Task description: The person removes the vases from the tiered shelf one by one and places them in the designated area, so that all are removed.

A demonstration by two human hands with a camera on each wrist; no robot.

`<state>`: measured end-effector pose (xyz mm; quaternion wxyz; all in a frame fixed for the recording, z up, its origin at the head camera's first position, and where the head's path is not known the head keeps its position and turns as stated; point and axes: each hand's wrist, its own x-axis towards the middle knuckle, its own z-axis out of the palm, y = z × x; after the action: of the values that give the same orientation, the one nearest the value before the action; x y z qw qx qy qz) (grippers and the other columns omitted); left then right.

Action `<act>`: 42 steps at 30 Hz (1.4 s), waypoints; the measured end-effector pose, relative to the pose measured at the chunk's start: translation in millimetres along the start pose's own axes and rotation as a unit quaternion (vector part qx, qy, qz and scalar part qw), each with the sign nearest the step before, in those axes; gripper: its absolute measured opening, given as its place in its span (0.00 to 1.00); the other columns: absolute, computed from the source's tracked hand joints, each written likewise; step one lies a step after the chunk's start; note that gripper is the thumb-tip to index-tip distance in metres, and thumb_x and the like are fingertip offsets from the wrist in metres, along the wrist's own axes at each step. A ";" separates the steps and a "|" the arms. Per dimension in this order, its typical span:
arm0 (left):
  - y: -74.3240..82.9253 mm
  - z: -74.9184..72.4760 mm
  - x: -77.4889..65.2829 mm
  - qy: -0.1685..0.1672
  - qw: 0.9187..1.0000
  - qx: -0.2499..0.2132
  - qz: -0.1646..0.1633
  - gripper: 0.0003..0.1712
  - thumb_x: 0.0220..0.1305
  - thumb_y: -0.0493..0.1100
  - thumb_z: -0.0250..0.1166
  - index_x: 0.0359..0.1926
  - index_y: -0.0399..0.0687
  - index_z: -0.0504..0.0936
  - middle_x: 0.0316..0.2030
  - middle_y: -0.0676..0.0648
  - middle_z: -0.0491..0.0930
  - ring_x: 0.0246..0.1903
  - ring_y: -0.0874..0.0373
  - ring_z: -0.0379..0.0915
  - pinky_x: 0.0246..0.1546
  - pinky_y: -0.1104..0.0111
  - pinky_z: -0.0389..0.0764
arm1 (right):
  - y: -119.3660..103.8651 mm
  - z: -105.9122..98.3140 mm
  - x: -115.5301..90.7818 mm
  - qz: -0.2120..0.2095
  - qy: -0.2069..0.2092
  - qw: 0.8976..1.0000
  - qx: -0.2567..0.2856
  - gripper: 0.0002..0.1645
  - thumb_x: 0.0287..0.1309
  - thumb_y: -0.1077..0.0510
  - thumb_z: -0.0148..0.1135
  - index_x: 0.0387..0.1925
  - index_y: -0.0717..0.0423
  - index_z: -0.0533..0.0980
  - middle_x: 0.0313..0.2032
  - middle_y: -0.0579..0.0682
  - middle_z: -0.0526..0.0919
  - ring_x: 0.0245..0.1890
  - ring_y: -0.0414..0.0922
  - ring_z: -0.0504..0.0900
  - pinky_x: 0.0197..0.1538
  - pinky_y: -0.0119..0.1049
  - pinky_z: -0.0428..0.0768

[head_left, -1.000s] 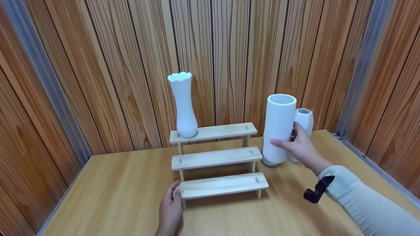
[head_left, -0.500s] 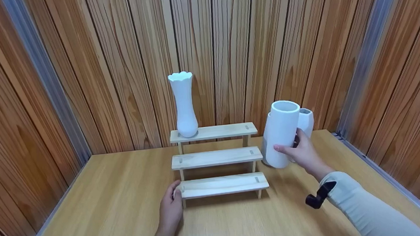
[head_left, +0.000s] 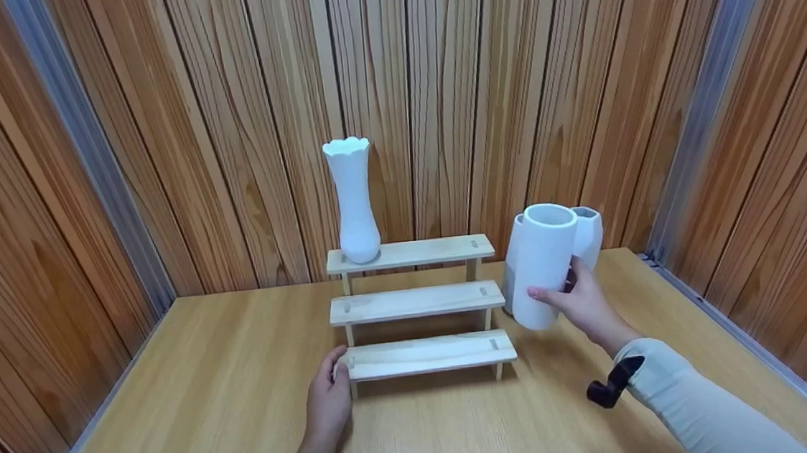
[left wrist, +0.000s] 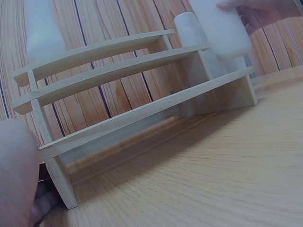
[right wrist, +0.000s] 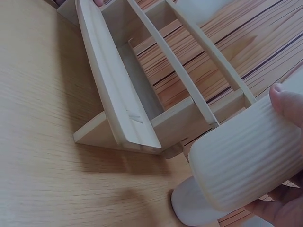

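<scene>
My right hand grips a white cylindrical vase around its lower half, thumb in front. The vase leans slightly, and its ribbed side and base hang above the table in the right wrist view. My left hand holds the left end of the lowest step of a three-tier wooden display stand; its fingers curl behind the stand's leg in the left wrist view. A tall white vase with a scalloped rim stands upright on the left of the top tier.
Behind the held vase, right of the stand, are a white vase with an angular mouth and another pale vase, both partly hidden. Wood-patterned walls enclose the wooden table at the back and sides.
My right hand has brought the cylindrical vase toward me and a little right, lower in the view, which uncovers part of the pale vase behind it. The left hand and the stand keep their place.
</scene>
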<state>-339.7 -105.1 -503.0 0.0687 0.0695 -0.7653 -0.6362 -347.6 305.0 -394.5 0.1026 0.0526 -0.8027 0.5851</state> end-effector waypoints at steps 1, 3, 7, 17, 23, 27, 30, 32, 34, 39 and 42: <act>-0.4 0.0 -0.6 0.002 1.000 0.001 0.005 0.23 0.80 0.43 0.46 0.71 0.48 0.70 0.74 0.41 0.62 0.76 0.41 0.50 0.73 0.44 0.56 | 1.2 0.1 0.1 0.001 -0.001 1.000 0.002 0.62 0.57 0.44 0.74 0.78 0.52 0.42 0.75 0.62 0.56 0.75 0.64 0.57 0.70 0.69 0.59; -1.0 -0.2 -1.5 0.005 1.000 0.003 0.014 0.23 0.79 0.43 0.46 0.71 0.47 0.70 0.74 0.40 0.63 0.75 0.41 0.51 0.73 0.44 0.57 | 4.6 0.2 0.8 0.001 -0.002 1.000 0.005 0.61 0.58 0.46 0.73 0.78 0.52 0.43 0.75 0.63 0.56 0.75 0.64 0.57 0.70 0.69 0.59; -1.7 -0.2 -1.5 0.006 1.000 0.003 0.016 0.24 0.79 0.42 0.46 0.71 0.47 0.70 0.74 0.40 0.63 0.75 0.41 0.51 0.73 0.45 0.56 | 10.6 1.0 -0.1 0.000 -0.002 1.000 0.004 0.61 0.57 0.44 0.74 0.78 0.51 0.43 0.75 0.61 0.56 0.75 0.63 0.56 0.70 0.69 0.58; 0.0 0.1 -1.0 0.000 1.000 0.000 0.002 0.24 0.80 0.43 0.46 0.71 0.48 0.69 0.75 0.42 0.62 0.76 0.42 0.50 0.74 0.45 0.55 | 19.7 2.6 -5.1 0.008 -0.002 1.000 -0.001 0.64 0.56 0.43 0.74 0.79 0.50 0.41 0.77 0.60 0.53 0.76 0.62 0.53 0.71 0.68 0.57; -0.9 0.1 -1.0 0.000 1.000 0.003 -0.001 0.24 0.80 0.44 0.46 0.71 0.49 0.69 0.75 0.43 0.61 0.76 0.42 0.50 0.74 0.44 0.55 | 26.5 2.6 -7.3 0.017 -0.001 1.000 -0.002 0.66 0.55 0.41 0.74 0.79 0.50 0.40 0.77 0.59 0.53 0.77 0.62 0.53 0.72 0.67 0.57; -0.7 0.1 -1.1 0.001 1.000 0.006 0.002 0.24 0.80 0.44 0.46 0.71 0.49 0.69 0.75 0.42 0.61 0.76 0.42 0.50 0.74 0.44 0.55 | 30.2 2.1 -7.2 0.016 0.002 1.000 -0.008 0.65 0.55 0.41 0.74 0.79 0.51 0.41 0.77 0.60 0.54 0.76 0.62 0.54 0.72 0.66 0.57; -0.7 -0.1 -1.5 0.001 1.000 0.005 0.006 0.24 0.80 0.44 0.46 0.71 0.48 0.69 0.75 0.42 0.61 0.76 0.42 0.50 0.74 0.44 0.55 | 32.2 2.2 -7.7 0.012 0.001 1.000 -0.004 0.64 0.56 0.43 0.75 0.79 0.52 0.43 0.76 0.61 0.55 0.76 0.62 0.55 0.72 0.66 0.58; -1.0 -0.1 -1.5 0.000 1.000 0.003 0.008 0.24 0.80 0.43 0.46 0.71 0.48 0.69 0.75 0.41 0.61 0.76 0.42 0.50 0.74 0.45 0.55 | 33.9 2.2 -8.2 0.010 0.000 1.000 0.000 0.63 0.56 0.45 0.75 0.79 0.51 0.43 0.76 0.60 0.55 0.76 0.62 0.55 0.72 0.65 0.58; -0.9 -0.2 -1.7 -0.001 1.000 0.001 0.012 0.24 0.80 0.43 0.45 0.72 0.47 0.69 0.75 0.41 0.61 0.76 0.41 0.50 0.74 0.44 0.55 | 36.1 2.2 -8.5 0.008 -0.003 1.000 0.005 0.62 0.57 0.45 0.74 0.79 0.52 0.43 0.76 0.60 0.55 0.76 0.62 0.55 0.72 0.65 0.57; -0.2 0.0 -1.7 -0.003 1.000 0.000 0.009 0.24 0.80 0.44 0.45 0.72 0.47 0.68 0.75 0.41 0.61 0.76 0.41 0.49 0.74 0.44 0.54 | 41.3 2.0 -8.9 0.008 -0.003 1.000 0.001 0.63 0.56 0.42 0.74 0.78 0.51 0.43 0.76 0.59 0.55 0.76 0.61 0.55 0.72 0.66 0.58; -0.1 -0.1 -1.4 -0.003 1.000 -0.002 0.007 0.24 0.80 0.44 0.45 0.72 0.47 0.68 0.75 0.41 0.60 0.76 0.41 0.49 0.74 0.44 0.54 | 43.9 2.5 -9.0 0.010 0.003 1.000 -0.004 0.64 0.54 0.40 0.75 0.78 0.50 0.44 0.76 0.58 0.56 0.76 0.61 0.56 0.72 0.65 0.58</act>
<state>-338.4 -104.9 -503.1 0.0704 0.0623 -0.7649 -0.6372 -348.1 315.9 -438.0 0.0995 0.0419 -0.8054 0.5828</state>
